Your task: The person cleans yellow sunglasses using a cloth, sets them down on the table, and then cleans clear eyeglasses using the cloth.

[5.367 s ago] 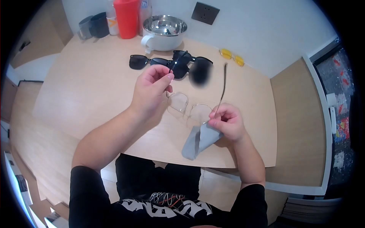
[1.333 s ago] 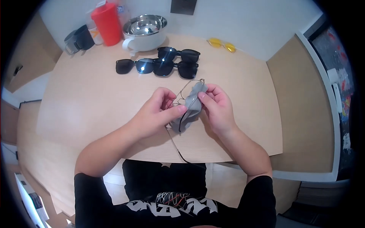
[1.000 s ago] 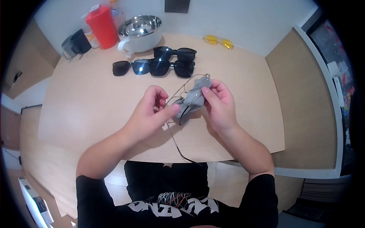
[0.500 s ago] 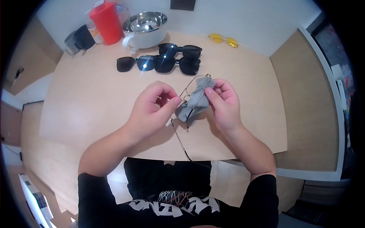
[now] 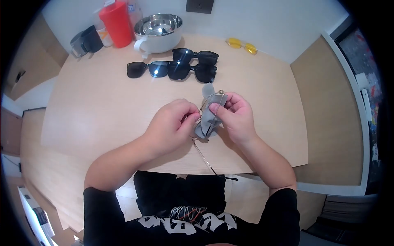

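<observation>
Thin metal-framed glasses (image 5: 203, 157) hang between my hands, one dark-tipped arm pointing down past the table's front edge. My left hand (image 5: 174, 123) pinches the frame near its middle, thumb and index finger together. On the other side my right hand (image 5: 235, 117) presses a grey cloth (image 5: 208, 119) around a lens, thumb on top. Part of the cloth sticks up above the frame. Both lenses are largely hidden by cloth and fingers.
Behind my hands lie several dark sunglasses (image 5: 179, 70) close together. Yellow-lensed glasses (image 5: 241, 46) rest near the wall. A white-handled steel bowl (image 5: 158, 35), a red container (image 5: 116, 25) and dark cups (image 5: 91, 39) stand along the back of the table (image 5: 90, 102).
Earlier my hands were apart, holding the glasses by their arms with the cloth under my right hand. Now the cloth is around a lens, and my left fingers have closed on the frame's middle.
</observation>
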Action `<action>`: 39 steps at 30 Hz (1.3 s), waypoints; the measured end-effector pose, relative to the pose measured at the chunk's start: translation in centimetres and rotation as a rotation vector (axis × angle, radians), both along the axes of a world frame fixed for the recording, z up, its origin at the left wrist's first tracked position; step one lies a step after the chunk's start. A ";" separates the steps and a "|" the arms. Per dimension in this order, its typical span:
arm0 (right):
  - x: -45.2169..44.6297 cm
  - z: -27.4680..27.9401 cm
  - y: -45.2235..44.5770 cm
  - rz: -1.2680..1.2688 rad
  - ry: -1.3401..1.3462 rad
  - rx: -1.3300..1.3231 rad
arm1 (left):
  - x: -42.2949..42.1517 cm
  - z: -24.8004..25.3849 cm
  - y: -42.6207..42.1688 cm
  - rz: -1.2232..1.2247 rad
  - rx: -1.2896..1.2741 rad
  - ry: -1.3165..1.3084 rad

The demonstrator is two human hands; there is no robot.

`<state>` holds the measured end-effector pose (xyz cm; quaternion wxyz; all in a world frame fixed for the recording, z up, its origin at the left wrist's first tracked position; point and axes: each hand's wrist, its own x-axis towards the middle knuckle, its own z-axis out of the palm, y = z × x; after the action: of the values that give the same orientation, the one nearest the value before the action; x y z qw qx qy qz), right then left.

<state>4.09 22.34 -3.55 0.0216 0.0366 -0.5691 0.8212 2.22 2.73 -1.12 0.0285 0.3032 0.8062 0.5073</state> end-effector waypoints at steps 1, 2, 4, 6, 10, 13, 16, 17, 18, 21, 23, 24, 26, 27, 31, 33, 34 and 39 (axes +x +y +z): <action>0.0 0.1 0.0 -0.002 -0.025 -0.021 | 0.1 0.1 0.0 -0.008 -0.019 -0.004; 0.1 0.2 0.0 -0.006 -0.054 -0.043 | 0.1 0.2 0.0 -0.009 -0.023 -0.020; 0.1 0.2 -0.1 -0.014 -0.039 -0.025 | 0.1 0.2 -0.1 -0.012 -0.031 -0.055; 0.2 0.2 -0.4 -0.013 -0.023 0.000 | 0.0 -0.1 0.0 -0.014 0.029 -0.055; 0.4 0.6 -0.6 0.008 -0.015 0.072 | 0.0 -0.7 0.1 -0.035 0.045 -0.055; 0.4 0.7 -0.6 0.015 -0.026 0.044 | 0.1 -0.2 0.2 -0.042 -0.007 -0.025; 0.4 0.0 0.0 0.047 -0.005 0.013 | 0.2 -0.1 0.3 -0.082 0.031 -0.073; 0.3 -0.2 0.2 0.065 0.012 0.012 | 0.2 -0.1 0.3 -0.088 0.048 -0.078; 0.3 -0.3 0.1 0.050 0.012 0.029 | 0.2 -0.2 0.3 -0.092 0.066 -0.083; 0.3 0.2 -0.4 0.028 0.027 0.096 | 0.1 -0.5 0.2 -0.082 0.085 -0.124; 0.7 0.8 -0.6 0.035 0.033 0.153 | -0.1 -0.7 0.2 -0.080 0.078 -0.123; 0.7 0.9 -0.6 0.038 0.014 0.161 | -0.2 -0.9 0.2 -0.084 0.069 -0.104; 0.7 0.7 -0.4 0.041 -0.025 0.174 | -0.1 -1.2 0.3 -0.092 0.053 -0.091; 0.7 0.5 -0.3 0.034 -0.018 0.136 | 0.0 -1.0 0.3 -0.094 0.046 -0.094; 0.3 -0.2 0.2 0.062 -0.039 0.026 | 0.0 -1.5 0.6 -0.097 0.148 -0.234; 0.2 0.0 0.1 0.069 -0.041 0.077 | 0.1 -1.3 0.6 -0.090 0.132 -0.246; 0.4 0.5 -0.3 0.055 -0.030 0.143 | 0.2 -1.4 0.5 -0.086 0.123 -0.259; 0.5 0.2 -0.4 0.029 0.002 0.224 | 0.1 -2.0 0.5 -0.088 0.136 -0.244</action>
<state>4.61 21.93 -3.32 0.0063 0.0479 -0.6567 0.7526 2.34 3.28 -3.09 0.1278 0.2759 0.7462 0.5922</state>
